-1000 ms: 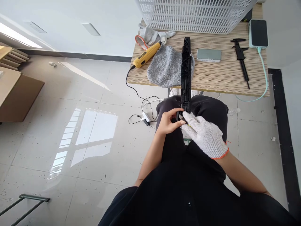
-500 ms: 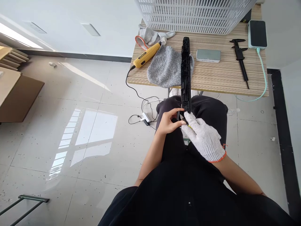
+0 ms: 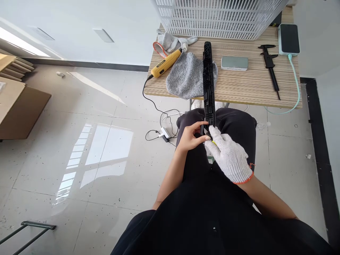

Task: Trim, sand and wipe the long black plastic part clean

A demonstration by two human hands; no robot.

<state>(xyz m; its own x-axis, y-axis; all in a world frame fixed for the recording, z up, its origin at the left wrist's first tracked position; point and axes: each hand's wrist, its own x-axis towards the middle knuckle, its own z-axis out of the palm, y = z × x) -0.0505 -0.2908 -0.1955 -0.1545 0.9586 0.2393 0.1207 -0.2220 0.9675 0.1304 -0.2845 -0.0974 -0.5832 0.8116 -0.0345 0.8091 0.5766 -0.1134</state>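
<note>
A long, narrow black plastic part (image 3: 209, 85) with a ribbed, hollow side runs from my lap up over the table edge. My bare left hand (image 3: 191, 136) pinches its near end between thumb and fingers. My right hand (image 3: 228, 156), in a white knitted glove with an orange cuff, is closed against the same end. A sliver of a yellow-green tool (image 3: 214, 142) shows between its fingers; its kind is hidden. Under the far stretch of the part lies a grey cloth (image 3: 184, 76) on the table.
On the wooden table (image 3: 239, 88) are a yellow corded power tool (image 3: 166, 63), a spare glove (image 3: 171, 40), a grey-green sharpening stone (image 3: 234, 63), a black caliper (image 3: 269, 67), a cabled phone-like device (image 3: 289, 39) and a white basket (image 3: 217, 21). A power strip (image 3: 165, 132) lies on the floor.
The far end of the black part has swung very slightly left. Both hands keep nearly the same hold, the gloved one shifting only a little.
</note>
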